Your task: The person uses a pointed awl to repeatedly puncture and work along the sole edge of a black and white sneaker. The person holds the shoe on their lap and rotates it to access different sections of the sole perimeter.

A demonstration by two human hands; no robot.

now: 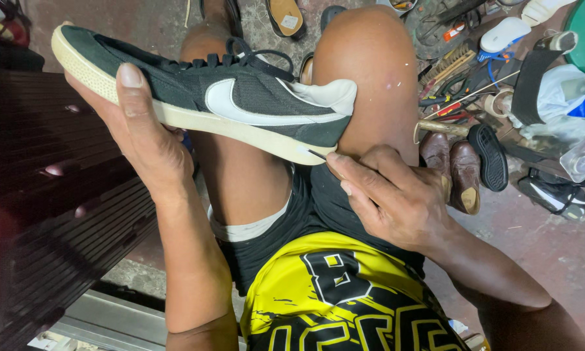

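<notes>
Black sneaker with white side mark, cream sole and white heel tab — held sideways across the bare knees, toe toward the upper left. Left hand cups the sole from beneath, fingers clamped on it, thumb over the edge. Right hand pinches a thin needle at the heel seam, fingers together. Concrete floor — brown shoes, brushes and tools lie at right.
</notes>
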